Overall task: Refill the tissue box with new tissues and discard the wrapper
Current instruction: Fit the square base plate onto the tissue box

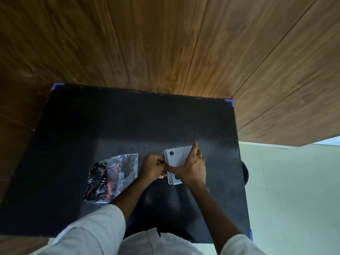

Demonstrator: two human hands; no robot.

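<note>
Pressing my right hand (191, 169) flat over the grey tissue box (176, 159), fingers spread, I hold it upside down on the black surface (110, 126). My left hand (152, 169) is curled tight at the box's left edge, its grip pinching something there I cannot make out. The emptied wrapper (112, 176) lies apart to the left. To do this well, I should keep the box pinned steady and work the edge evenly, without twisting.
</note>
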